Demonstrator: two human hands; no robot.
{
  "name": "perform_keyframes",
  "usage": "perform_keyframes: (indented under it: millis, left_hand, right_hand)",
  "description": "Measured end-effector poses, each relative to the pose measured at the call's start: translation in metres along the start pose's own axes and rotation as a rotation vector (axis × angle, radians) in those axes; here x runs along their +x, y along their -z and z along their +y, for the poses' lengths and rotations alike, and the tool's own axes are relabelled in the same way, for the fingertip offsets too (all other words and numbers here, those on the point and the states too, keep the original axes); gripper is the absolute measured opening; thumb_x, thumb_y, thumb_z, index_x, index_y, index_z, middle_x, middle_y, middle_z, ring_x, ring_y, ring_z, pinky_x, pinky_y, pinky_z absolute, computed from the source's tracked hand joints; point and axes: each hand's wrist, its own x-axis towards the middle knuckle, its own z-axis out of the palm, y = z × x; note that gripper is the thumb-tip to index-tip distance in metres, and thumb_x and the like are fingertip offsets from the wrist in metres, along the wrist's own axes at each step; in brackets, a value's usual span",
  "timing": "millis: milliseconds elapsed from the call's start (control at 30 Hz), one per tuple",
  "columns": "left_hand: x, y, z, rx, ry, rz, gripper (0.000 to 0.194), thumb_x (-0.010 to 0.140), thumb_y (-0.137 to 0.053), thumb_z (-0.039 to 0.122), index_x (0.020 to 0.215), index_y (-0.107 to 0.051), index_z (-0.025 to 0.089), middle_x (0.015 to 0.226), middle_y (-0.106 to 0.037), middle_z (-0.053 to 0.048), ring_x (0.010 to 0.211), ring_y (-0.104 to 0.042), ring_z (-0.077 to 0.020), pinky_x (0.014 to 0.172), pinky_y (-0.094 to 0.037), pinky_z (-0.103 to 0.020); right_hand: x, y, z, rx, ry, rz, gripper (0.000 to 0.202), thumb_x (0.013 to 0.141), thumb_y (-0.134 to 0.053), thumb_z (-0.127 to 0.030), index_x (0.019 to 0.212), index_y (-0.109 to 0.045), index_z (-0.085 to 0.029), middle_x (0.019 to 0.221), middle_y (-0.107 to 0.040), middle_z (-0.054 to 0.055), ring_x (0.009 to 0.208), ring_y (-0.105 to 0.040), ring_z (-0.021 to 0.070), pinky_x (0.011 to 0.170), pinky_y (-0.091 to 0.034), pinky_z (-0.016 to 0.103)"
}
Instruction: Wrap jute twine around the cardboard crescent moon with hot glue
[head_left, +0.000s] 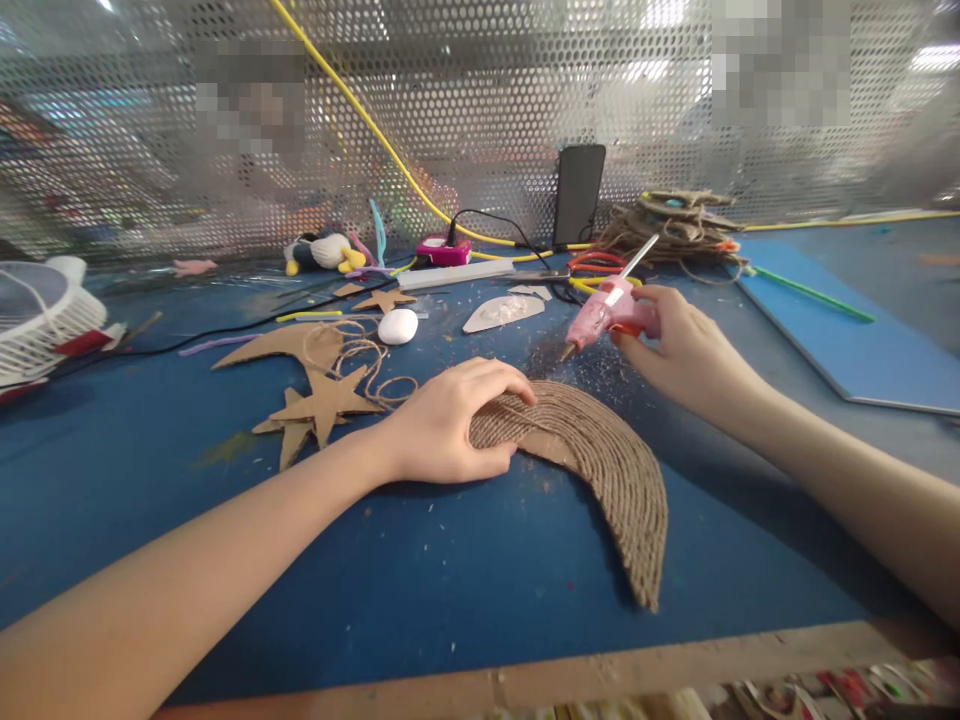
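Note:
A cardboard crescent (626,470) covered in rows of twine lies on the blue table, with a strip of bare cardboard showing along its inner edge. My left hand (457,425) grips its left end, thumb at the near edge and fingers over the top. Beyond the crescent, my right hand (679,345) holds a pink glue gun (596,312) by its handle, nozzle tilted down to the left and a white glue stick poking out the back. The nozzle is apart from the crescent. Loose twine (360,345) curls to the left of my left hand.
Cardboard stars (326,402) and a plain crescent (281,342) lie left. Behind are a white pebble-like piece (397,326), a glue-smeared card (504,313), scissors (596,262), a pink plug box (444,251) and a phone (579,195). A blue board (847,320) lies right; a white fan (49,320) left.

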Motion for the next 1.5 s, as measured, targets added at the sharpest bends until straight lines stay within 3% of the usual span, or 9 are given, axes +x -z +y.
perform_keyframes:
  millis: [167, 367, 500, 600, 733, 867, 1033, 1233, 1500]
  left_hand:
    - [0.001, 0.000, -0.001, -0.027, 0.007, -0.007, 0.039, 0.077, -0.066, 0.014, 0.115, -0.059, 0.021, 0.126, -0.063, -0.006, 0.118, -0.059, -0.0216, 0.105, -0.045, -0.038]
    - [0.001, -0.002, -0.001, -0.010, -0.004, 0.014, 0.036, 0.079, -0.062, 0.012, 0.114, -0.061, 0.021, 0.124, -0.065, -0.006, 0.117, -0.061, -0.0211, 0.103, -0.047, -0.037]
    - [0.000, -0.003, -0.001, 0.037, -0.006, 0.012, 0.035, 0.080, -0.061, 0.013, 0.114, -0.061, 0.021, 0.124, -0.066, -0.005, 0.119, -0.060, -0.0226, 0.104, -0.045, -0.041]
    - [0.000, -0.003, -0.001, 0.074, -0.019, 0.015, 0.035, 0.081, -0.060, 0.014, 0.116, -0.061, 0.021, 0.125, -0.067, -0.005, 0.122, -0.058, -0.0225, 0.106, -0.042, -0.042]
    - [-0.001, -0.004, -0.001, 0.103, -0.030, 0.017, 0.037, 0.082, -0.058, 0.013, 0.118, -0.061, 0.020, 0.129, -0.066, -0.004, 0.124, -0.056, -0.0218, 0.109, -0.040, -0.041]
    - [0.000, -0.005, -0.001, 0.156, -0.036, 0.036, 0.036, 0.082, -0.059, 0.014, 0.118, -0.062, 0.019, 0.125, -0.067, -0.005, 0.121, -0.057, -0.0227, 0.107, -0.039, -0.041]
    - [0.001, -0.006, 0.003, 0.251, -0.036, 0.067, 0.027, 0.082, -0.061, 0.015, 0.108, -0.065, 0.017, 0.113, -0.069, -0.005, 0.109, -0.060, -0.0235, 0.101, -0.041, -0.041]
    - [0.001, -0.008, 0.002, 0.293, 0.020, 0.125, 0.010, 0.092, -0.055, 0.021, 0.095, -0.063, 0.016, 0.102, -0.067, -0.006, 0.102, -0.059, -0.0225, 0.093, -0.042, -0.039]
    - [0.002, -0.008, 0.001, 0.265, -0.041, 0.168, 0.008, 0.092, -0.055, 0.019, 0.088, -0.062, 0.017, 0.073, -0.059, 0.002, 0.072, -0.053, -0.0150, 0.079, -0.040, -0.032]
  right_hand:
    - [0.000, -0.004, 0.008, -0.060, -0.088, -0.076, 0.050, 0.086, -0.056, -0.042, 0.128, -0.051, -0.015, 0.106, -0.069, 0.020, 0.093, -0.065, 0.0368, 0.074, -0.050, 0.052]
    - [-0.004, -0.008, 0.019, -0.173, 0.012, -0.027, 0.046, 0.090, -0.052, -0.044, 0.125, -0.053, -0.015, 0.093, -0.068, 0.018, 0.084, -0.064, 0.0366, 0.070, -0.050, 0.054]
    - [-0.004, -0.004, 0.012, -0.204, 0.057, -0.013, 0.047, 0.089, -0.055, -0.041, 0.127, -0.053, -0.014, 0.106, -0.066, 0.022, 0.099, -0.060, 0.0405, 0.077, -0.049, 0.059]
    - [-0.003, 0.009, -0.008, -0.051, 0.218, 0.047, 0.035, 0.090, -0.053, -0.030, 0.124, -0.057, -0.022, 0.114, -0.065, 0.015, 0.110, -0.055, 0.0358, 0.091, -0.045, 0.058]
    - [-0.006, 0.025, -0.033, 0.202, 0.539, -0.178, 0.027, 0.093, -0.049, -0.018, 0.114, -0.065, -0.025, 0.110, -0.070, 0.006, 0.114, -0.052, 0.0284, 0.102, -0.042, 0.051]
    - [-0.013, 0.025, -0.041, 0.210, 0.701, -0.336, 0.032, 0.095, -0.047, -0.016, 0.123, -0.063, -0.017, 0.125, -0.067, 0.007, 0.124, -0.044, 0.0294, 0.108, -0.036, 0.050]
    - [-0.015, 0.022, -0.041, 0.170, 0.713, -0.371, 0.032, 0.097, -0.045, -0.017, 0.123, -0.065, -0.016, 0.124, -0.068, 0.008, 0.126, -0.042, 0.0295, 0.108, -0.036, 0.050]
    - [-0.014, 0.023, -0.042, 0.178, 0.710, -0.379, 0.030, 0.098, -0.045, -0.019, 0.119, -0.066, -0.017, 0.121, -0.069, 0.009, 0.127, -0.044, 0.0292, 0.108, -0.036, 0.051]
    - [-0.015, 0.023, -0.043, 0.168, 0.728, -0.356, 0.028, 0.099, -0.045, -0.020, 0.116, -0.066, -0.014, 0.121, -0.069, 0.009, 0.124, -0.044, 0.0293, 0.109, -0.035, 0.051]
